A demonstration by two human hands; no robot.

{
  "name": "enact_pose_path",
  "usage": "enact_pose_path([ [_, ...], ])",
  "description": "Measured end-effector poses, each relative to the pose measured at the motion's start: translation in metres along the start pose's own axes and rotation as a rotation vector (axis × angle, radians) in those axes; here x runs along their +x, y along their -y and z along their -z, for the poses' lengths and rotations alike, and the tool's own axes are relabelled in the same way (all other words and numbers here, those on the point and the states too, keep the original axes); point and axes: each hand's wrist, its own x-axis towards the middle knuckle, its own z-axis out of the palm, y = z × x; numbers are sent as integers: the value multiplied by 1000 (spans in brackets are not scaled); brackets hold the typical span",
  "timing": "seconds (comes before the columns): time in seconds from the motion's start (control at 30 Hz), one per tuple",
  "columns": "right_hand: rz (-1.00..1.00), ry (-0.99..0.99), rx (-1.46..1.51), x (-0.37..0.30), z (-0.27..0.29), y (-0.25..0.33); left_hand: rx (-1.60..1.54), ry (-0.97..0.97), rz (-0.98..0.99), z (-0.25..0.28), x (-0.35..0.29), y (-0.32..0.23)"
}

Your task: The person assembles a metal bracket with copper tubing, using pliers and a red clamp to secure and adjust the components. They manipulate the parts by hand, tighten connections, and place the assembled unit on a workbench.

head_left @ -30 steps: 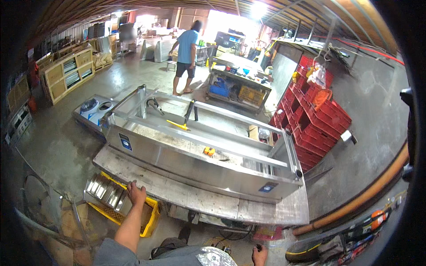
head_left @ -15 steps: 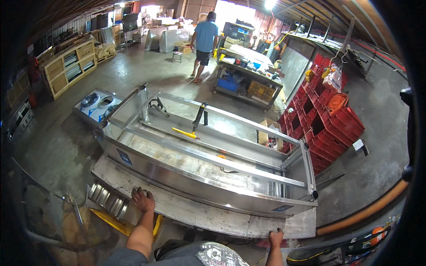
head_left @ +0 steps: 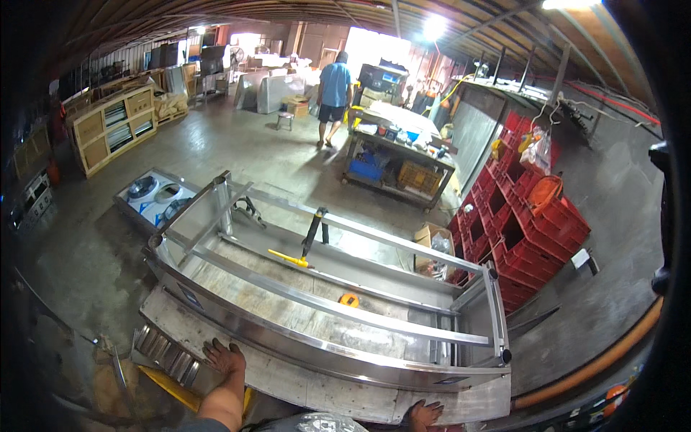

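My left hand [head_left: 224, 356] lies with spread fingers on the near edge of a worn metal-topped table [head_left: 317, 367]. Farther right, my right hand [head_left: 426, 412] rests on the same edge, its fingers apart and nothing in them. On the table, just beyond both hands, lies a long stainless steel frame [head_left: 288, 327] with side panels and tubular rails. A yellow and black long-handled tool [head_left: 306, 248] leans at its far rail. Inside the frame, an orange tape measure [head_left: 350, 299] sits on the tabletop.
Red plastic crates [head_left: 533, 223] are stacked at the right. A wheeled workbench [head_left: 396, 155] full of tools stands beyond, with a person in a blue shirt [head_left: 335, 86] beside it. A burner unit [head_left: 155, 193] is at the left, and ribbed metal pieces [head_left: 165, 356] stand below the table edge.
The view has tilted up, so the table sits lower. My right hand has gone from curled at the edge to spread fingers, farther left. The person in blue has walked farther off.
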Motion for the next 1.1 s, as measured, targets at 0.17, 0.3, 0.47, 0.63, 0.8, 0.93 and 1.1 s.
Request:
enact_pose_path([
  [0.17, 16, -37, -18, -29, 12, 18, 47, -13, 15, 3, 2, -1],
  [0.3, -4, -53, -34, -27, 10, 17, 128, -45, 20, -12, 9, -2],
  [0.47, -17, -16, -13, -32, 28, 29, 97, -98, 20, -24, 13, -1],
  [0.63, -19, -30, -33, -28, 24, 27, 142, -140, -17, -25, 10, -2],
  [0.8, -56, -39, -43, -21, 11, 24, 123, -111, 1, -25, 14, -3],
  [0.93, -66, -36, -57, -22, 14, 27, 102, -106, 4, -18, 10, -6],
  [1.1, -36, -31, -19, -26, 19, 26, 69, -100, 25, -8, 5, -13],
])
